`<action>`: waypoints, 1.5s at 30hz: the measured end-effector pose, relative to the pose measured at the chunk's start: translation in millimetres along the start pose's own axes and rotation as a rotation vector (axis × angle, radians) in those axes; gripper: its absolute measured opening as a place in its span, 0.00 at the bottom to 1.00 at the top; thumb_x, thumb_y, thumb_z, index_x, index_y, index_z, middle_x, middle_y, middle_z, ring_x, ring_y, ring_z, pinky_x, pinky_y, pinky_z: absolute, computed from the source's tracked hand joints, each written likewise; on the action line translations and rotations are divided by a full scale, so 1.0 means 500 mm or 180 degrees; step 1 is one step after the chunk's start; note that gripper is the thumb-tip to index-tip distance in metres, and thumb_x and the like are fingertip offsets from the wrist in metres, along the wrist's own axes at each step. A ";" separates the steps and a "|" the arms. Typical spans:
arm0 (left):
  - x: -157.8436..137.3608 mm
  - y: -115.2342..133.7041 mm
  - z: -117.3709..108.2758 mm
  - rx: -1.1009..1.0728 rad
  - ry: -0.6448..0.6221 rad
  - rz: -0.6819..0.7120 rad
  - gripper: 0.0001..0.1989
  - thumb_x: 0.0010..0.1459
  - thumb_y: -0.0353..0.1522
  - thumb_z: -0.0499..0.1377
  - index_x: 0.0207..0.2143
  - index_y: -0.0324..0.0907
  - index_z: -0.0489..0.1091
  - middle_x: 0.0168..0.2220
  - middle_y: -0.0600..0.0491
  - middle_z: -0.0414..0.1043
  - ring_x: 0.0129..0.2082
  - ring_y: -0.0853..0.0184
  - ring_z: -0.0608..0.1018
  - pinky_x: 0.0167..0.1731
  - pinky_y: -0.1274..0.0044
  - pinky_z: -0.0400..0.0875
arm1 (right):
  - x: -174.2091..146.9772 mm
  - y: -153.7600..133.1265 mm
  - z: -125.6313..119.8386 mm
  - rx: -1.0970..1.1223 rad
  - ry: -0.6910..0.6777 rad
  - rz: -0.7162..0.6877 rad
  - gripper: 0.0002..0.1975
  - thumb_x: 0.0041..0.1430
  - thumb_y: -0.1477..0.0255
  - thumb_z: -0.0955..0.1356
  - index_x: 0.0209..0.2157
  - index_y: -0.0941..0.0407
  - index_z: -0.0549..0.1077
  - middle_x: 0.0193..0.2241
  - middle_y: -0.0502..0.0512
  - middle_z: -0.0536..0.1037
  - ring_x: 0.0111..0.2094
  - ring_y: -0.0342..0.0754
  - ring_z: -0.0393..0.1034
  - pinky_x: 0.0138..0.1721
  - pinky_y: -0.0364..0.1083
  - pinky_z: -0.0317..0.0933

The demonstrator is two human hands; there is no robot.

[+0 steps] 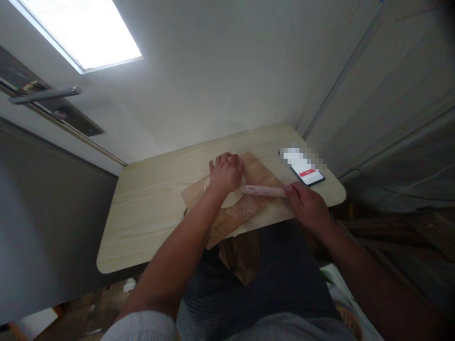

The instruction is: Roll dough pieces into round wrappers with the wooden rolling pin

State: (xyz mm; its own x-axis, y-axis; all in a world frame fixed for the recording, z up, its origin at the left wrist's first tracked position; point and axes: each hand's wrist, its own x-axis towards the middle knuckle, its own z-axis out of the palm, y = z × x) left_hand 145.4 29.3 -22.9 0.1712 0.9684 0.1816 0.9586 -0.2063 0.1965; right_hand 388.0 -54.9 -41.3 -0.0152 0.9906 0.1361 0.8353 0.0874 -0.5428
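A round, flat sheet of pale dough point(232, 199) lies on a wooden board point(256, 166) dusted with flour. My left hand point(226, 171) is over the dough's far edge with its fingers bent down on it. The fingertips are partly hidden, and my left wrist and forearm cover part of the sheet. My right hand point(308, 203) is closed around the near right end of a thin, floured rolling pin point(265, 191). The pin points left, and its other end reaches the dough's right side beside my left hand.
The board sits askew on a light wood table point(149, 199) and juts over its front edge. A lit phone point(308, 173) lies at the table's right end. Behind stands a white door with a metal handle point(46, 94). My lap is close below the table.
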 end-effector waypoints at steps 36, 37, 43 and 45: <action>-0.101 0.011 -0.013 0.0023 0.0031 -0.0018 0.22 0.70 0.41 0.42 0.62 0.51 0.61 0.65 0.50 0.62 0.64 0.55 0.63 0.63 0.53 0.54 | -0.059 0.008 -0.014 -0.0035 -0.0359 -0.0268 0.19 0.67 0.54 0.60 0.39 0.54 0.73 0.36 0.57 0.78 0.37 0.54 0.73 0.38 0.49 0.61; -0.105 0.012 -0.013 0.0029 0.0040 -0.0023 0.22 0.70 0.41 0.43 0.62 0.51 0.62 0.65 0.50 0.62 0.64 0.55 0.63 0.64 0.53 0.54 | -0.060 0.009 -0.013 -0.0040 -0.0354 -0.0267 0.19 0.67 0.54 0.61 0.40 0.54 0.73 0.36 0.57 0.78 0.37 0.54 0.73 0.38 0.49 0.61; -0.122 0.020 -0.020 0.0052 0.0001 -0.0111 0.22 0.70 0.41 0.42 0.63 0.50 0.61 0.67 0.51 0.59 0.66 0.57 0.60 0.66 0.54 0.51 | -0.065 0.016 -0.003 -0.0026 -0.0166 -0.0335 0.18 0.66 0.55 0.63 0.39 0.54 0.74 0.35 0.55 0.78 0.35 0.53 0.73 0.36 0.48 0.60; -0.127 0.022 -0.023 0.0069 0.0014 -0.0119 0.22 0.70 0.41 0.42 0.63 0.50 0.60 0.67 0.51 0.59 0.66 0.57 0.59 0.66 0.54 0.51 | -0.067 0.017 -0.001 -0.0002 -0.0135 -0.0346 0.18 0.65 0.54 0.63 0.38 0.54 0.74 0.34 0.55 0.78 0.35 0.53 0.73 0.36 0.48 0.61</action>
State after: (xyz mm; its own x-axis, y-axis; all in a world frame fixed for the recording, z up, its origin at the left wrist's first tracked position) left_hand 142.6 -36.1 -21.4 0.1340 0.9747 0.1788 0.9690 -0.1667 0.1824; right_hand 395.9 -87.2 -49.8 -0.1290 0.9788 0.1591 0.8278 0.1946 -0.5262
